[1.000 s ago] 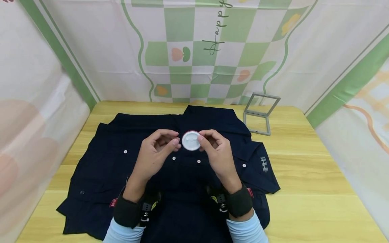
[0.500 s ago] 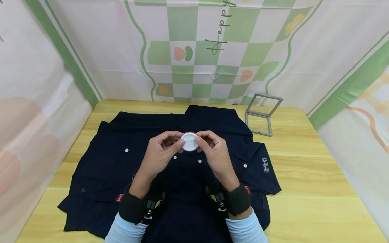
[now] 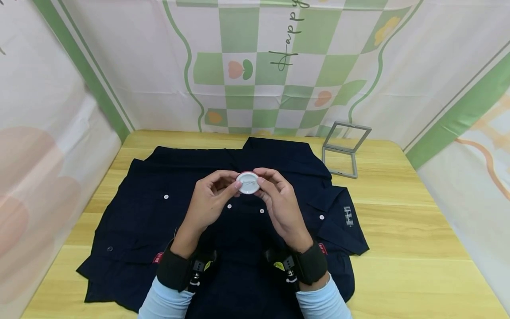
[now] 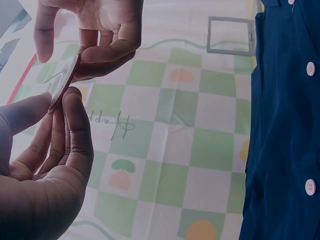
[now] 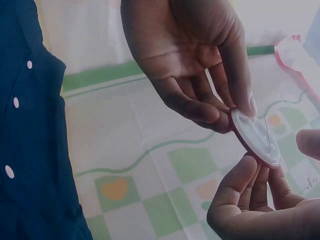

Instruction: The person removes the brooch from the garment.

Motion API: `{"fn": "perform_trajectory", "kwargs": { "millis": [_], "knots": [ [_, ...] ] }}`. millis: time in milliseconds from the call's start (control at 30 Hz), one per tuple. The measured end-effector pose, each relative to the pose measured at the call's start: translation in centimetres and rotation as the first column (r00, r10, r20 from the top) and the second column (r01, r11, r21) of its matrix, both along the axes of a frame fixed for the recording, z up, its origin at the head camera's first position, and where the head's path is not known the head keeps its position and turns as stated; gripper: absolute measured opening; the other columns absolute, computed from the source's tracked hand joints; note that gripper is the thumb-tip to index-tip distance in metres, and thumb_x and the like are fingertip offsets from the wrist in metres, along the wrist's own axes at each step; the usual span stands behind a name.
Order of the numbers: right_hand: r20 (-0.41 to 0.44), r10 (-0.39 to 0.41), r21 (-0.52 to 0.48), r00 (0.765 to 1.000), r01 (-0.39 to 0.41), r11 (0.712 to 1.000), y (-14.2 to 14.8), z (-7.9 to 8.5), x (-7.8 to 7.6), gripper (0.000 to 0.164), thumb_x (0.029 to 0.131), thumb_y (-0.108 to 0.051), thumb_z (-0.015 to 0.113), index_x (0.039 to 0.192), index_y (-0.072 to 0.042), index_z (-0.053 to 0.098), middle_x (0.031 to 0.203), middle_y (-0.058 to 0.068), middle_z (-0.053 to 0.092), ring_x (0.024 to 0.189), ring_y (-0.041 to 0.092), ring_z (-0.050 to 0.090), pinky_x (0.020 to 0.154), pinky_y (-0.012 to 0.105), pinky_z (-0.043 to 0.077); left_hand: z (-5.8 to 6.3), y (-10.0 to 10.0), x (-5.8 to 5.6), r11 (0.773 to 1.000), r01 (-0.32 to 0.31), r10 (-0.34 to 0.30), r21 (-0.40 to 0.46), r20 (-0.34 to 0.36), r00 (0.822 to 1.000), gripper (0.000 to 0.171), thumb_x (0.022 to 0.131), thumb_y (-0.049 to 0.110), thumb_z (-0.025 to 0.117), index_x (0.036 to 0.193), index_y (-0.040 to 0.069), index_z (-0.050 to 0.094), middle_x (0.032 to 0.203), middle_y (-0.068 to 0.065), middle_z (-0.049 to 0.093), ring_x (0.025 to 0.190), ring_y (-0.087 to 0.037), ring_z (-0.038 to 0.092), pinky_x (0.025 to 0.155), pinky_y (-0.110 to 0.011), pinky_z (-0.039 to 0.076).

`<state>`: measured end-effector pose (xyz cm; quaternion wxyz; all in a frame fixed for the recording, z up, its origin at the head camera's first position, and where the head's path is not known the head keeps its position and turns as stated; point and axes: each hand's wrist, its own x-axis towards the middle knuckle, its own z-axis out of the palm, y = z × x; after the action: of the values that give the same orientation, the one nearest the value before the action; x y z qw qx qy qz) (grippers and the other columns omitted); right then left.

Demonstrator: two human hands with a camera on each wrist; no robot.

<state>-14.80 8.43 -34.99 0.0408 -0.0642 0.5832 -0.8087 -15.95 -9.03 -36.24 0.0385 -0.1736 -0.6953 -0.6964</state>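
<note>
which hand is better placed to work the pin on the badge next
Probably the right hand: the wrist views show its thumb lifted clear of the badge, on the pin side, while the left hand pinches the badge.

left grip pinching, right grip loose, thumb apart

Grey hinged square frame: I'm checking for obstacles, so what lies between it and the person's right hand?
In the head view, a navy cloth shirt lies between the right hand and the grey frame; no loose object shows there.
</note>
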Motion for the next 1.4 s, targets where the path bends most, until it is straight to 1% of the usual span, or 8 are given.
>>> {"fn": "perform_trajectory", "kwargs": {
  "millis": [67, 167, 400, 567, 867, 1000, 1233, 1400],
  "knots": [
    [0.007, 0.008, 0.002, 1.000, -0.008, 1.000, -0.02, -0.01, 0.01, 0.022, 0.099, -0.007, 0.048, 0.119, -0.003, 0.055, 0.110, -0.002, 0.058, 0.095, 0.010, 0.055, 0.083, 0.022, 0.048, -0.07, -0.03, -0.03, 1.000, 0.003, -0.003, 0.001, -0.004, 1.000, 0.022, 0.094, 0.002, 0.063, 0.113, -0.009, 0.062, 0.096, -0.018, 0.063, 0.078, -0.008, 0.064, 0.074, -0.023, 0.058],
    [-0.003, 0.023, 0.033, 1.000, -0.023, 0.999, 0.10, -0.07, -0.07, 0.022, 0.098, -0.005, 0.050, 0.119, -0.003, 0.056, 0.111, -0.002, 0.057, 0.095, 0.011, 0.055, 0.082, 0.021, 0.048, -0.07, -0.07, -0.07, 1.000, 0.008, -0.008, 0.005, -0.013, 1.000, 0.022, 0.094, 0.002, 0.063, 0.113, -0.009, 0.062, 0.096, -0.019, 0.063, 0.078, -0.008, 0.064, 0.074, -0.024, 0.058],
    [-0.049, 0.073, 0.158, 0.996, -0.064, 0.985, 0.51, -0.26, -0.36, 0.030, 0.097, -0.002, 0.055, 0.126, 0.006, 0.054, 0.111, -0.003, 0.059, 0.093, 0.010, 0.057, 0.083, 0.022, 0.052, -0.03, -0.21, -0.09, 1.000, 0.016, -0.016, -0.004, -0.016, 1.000, 0.022, 0.095, 0.002, 0.062, 0.113, -0.009, 0.062, 0.097, -0.019, 0.063, 0.079, -0.009, 0.063, 0.075, -0.025, 0.058],
    [-0.052, 0.084, 0.198, 0.995, -0.072, 0.977, 0.47, -0.43, -0.58, 0.033, 0.096, -0.002, 0.057, 0.127, 0.010, 0.053, 0.110, -0.002, 0.060, 0.091, 0.010, 0.058, 0.081, 0.021, 0.052, 0.04, -0.20, -0.03, 1.000, 0.025, -0.025, -0.010, -0.014, 1.000, 0.022, 0.095, 0.003, 0.062, 0.114, -0.008, 0.062, 0.098, -0.020, 0.063, 0.079, -0.009, 0.063, 0.075, -0.024, 0.058],
    [-0.048, 0.073, 0.231, 0.996, -0.060, 0.971, 0.44, -0.69, -0.71, 0.031, 0.096, -0.003, 0.058, 0.124, 0.010, 0.055, 0.108, -0.001, 0.061, 0.090, 0.009, 0.060, 0.080, 0.021, 0.053, 0.21, -0.32, 0.15, 0.999, 0.031, -0.031, -0.021, -0.005, 0.999, 0.021, 0.095, 0.003, 0.062, 0.113, -0.008, 0.063, 0.097, -0.021, 0.064, 0.079, -0.008, 0.064, 0.075, -0.024, 0.058],
    [-0.051, 0.070, 0.241, 0.996, -0.055, 0.969, 0.43, -0.77, -0.70, 0.031, 0.096, -0.004, 0.059, 0.124, 0.009, 0.056, 0.108, -0.002, 0.062, 0.091, 0.008, 0.061, 0.082, 0.021, 0.053, 0.34, -0.45, 0.17, 0.999, 0.038, -0.038, -0.030, -0.013, 0.999, 0.021, 0.095, 0.003, 0.062, 0.112, -0.009, 0.064, 0.097, -0.022, 0.065, 0.078, -0.008, 0.064, 0.073, -0.023, 0.057],
    [-0.104, 0.039, 0.276, 0.994, -0.009, 0.961, 0.47, -0.83, -0.61, 0.029, 0.095, -0.005, 0.061, 0.121, 0.007, 0.059, 0.106, -0.003, 0.063, 0.088, 0.007, 0.061, 0.080, 0.020, 0.053, 0.66, -0.40, 0.20, 0.997, 0.057, -0.058, -0.046, -0.008, 0.998, 0.021, 0.096, 0.004, 0.061, 0.113, -0.008, 0.065, 0.098, -0.023, 0.066, 0.078, -0.008, 0.065, 0.073, -0.022, 0.057],
    [-0.147, 0.031, 0.290, 0.989, 0.013, 0.957, 0.31, -0.80, -0.58, 0.030, 0.095, -0.005, 0.061, 0.122, 0.007, 0.058, 0.110, 0.003, 0.063, 0.091, 0.006, 0.061, 0.080, 0.019, 0.053, 0.70, -0.37, 0.25, 0.997, 0.055, -0.056, -0.046, -0.009, 0.998, 0.021, 0.096, 0.003, 0.061, 0.113, -0.007, 0.065, 0.098, -0.023, 0.066, 0.077, -0.008, 0.065, 0.072, -0.022, 0.057]
  ]
}}
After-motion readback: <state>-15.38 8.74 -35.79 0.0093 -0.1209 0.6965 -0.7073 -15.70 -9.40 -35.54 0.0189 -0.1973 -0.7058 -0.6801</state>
